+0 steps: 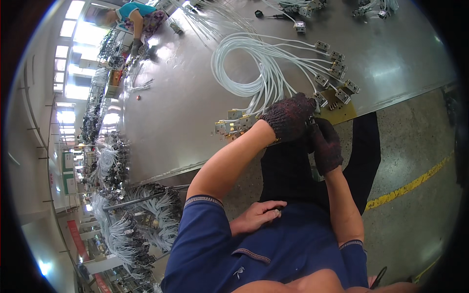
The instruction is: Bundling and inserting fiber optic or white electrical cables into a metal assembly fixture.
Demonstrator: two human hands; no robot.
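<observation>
While spread wide across the view, a grey metal bench (195, 97) carrying a coiled bundle of white cables (254, 68) with small connector blocks (337, 68) at the ends. Near the bench's front edge, a brass-coloured fixture plate (344, 110). Over it, both gloved hands: left hand (288, 116) clenched on the cable ends, right hand (325, 144) closed just beside it, its hold hidden.

Signage: a green-and-white rectangular wall sign (68, 172) hangs at far left. A red banner (76, 239) hangs lower left. Both lie well apart from the counter (195, 107).
</observation>
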